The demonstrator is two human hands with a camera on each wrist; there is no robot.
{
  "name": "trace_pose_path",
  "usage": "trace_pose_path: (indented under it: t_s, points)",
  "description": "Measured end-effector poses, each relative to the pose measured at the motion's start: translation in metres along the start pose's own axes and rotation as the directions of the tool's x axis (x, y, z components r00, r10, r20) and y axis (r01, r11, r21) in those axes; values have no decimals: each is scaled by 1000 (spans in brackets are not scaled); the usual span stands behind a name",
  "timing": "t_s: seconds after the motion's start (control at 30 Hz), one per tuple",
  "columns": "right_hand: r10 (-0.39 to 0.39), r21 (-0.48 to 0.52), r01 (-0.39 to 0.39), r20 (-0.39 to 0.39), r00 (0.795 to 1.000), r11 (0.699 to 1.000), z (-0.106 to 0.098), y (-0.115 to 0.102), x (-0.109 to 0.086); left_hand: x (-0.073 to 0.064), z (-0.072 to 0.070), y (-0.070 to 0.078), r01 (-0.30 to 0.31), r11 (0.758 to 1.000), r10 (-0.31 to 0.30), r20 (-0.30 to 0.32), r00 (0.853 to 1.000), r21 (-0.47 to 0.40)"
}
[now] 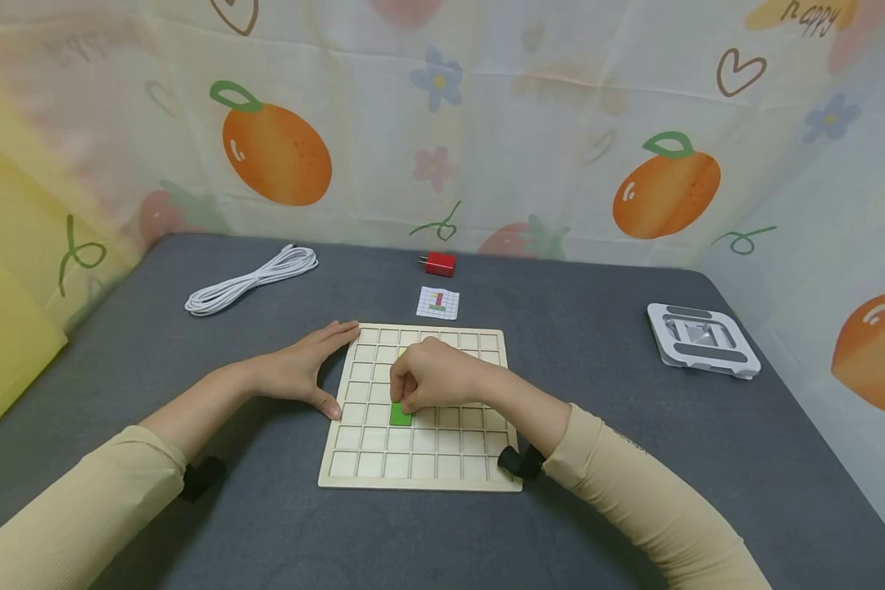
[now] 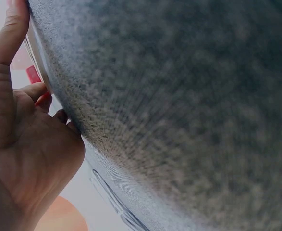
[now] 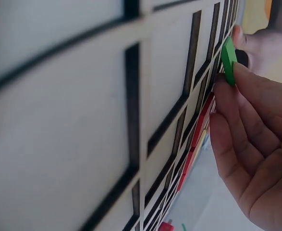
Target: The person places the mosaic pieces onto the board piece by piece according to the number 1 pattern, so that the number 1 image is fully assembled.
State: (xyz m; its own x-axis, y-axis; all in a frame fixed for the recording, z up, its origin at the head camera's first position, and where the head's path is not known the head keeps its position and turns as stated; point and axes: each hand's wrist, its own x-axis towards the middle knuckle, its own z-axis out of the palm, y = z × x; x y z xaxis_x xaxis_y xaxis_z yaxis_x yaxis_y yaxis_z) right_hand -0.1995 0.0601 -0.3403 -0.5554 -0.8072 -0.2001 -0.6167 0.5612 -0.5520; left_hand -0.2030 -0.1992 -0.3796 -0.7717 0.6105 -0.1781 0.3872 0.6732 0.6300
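A pale wooden grid board (image 1: 422, 467) lies on the dark table. My right hand (image 1: 442, 373) pinches a green square tile (image 1: 401, 415) between thumb and fingers, over the board's left-middle cells. In the right wrist view the green tile (image 3: 228, 60) stands tilted at the fingertips, close to the grid. Beyond it, red tiles (image 3: 202, 122) sit in the grid, with a bit of yellow past them; the hand mostly hides these in the head view. My left hand (image 1: 291, 373) lies at the board's left edge, fingers extended and thumb spread, touching the rim.
Behind the board lies a small paper card (image 1: 438, 303) with a coloured grid pattern, and a red plug adapter (image 1: 440, 264) beyond it. A coiled white cable (image 1: 251, 280) is at the back left. On the right rests a folded white-and-grey stand (image 1: 704, 340). A printed curtain hangs behind.
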Motion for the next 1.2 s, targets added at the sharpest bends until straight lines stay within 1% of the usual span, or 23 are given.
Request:
trace_pose_path:
  t_s: [0.23,0.53,0.93,1.1,1.2]
  points:
    - [-14,-17,14,-4,1000,1000,0,-1,0,-1,-1,0,14,1000,-14,3,1000,-3]
    - [-51,-42,49,-24,998,998,0,-1,0,-1,-1,-1,11,1000,-11,2,1000,0]
    - [-23,-140,20,-21,999,990,0,-4,2,-1,0,-2,11,1000,-11,-3,1000,4]
    - [-7,-153,-1,-50,999,988,-3,-4,0,0,1,-3,8,1000,-8,-6,1000,19]
    - [-1,-144,-10,-72,997,990,-9,-2,-2,0,0,-1,11,1000,-11,-4,1000,15]
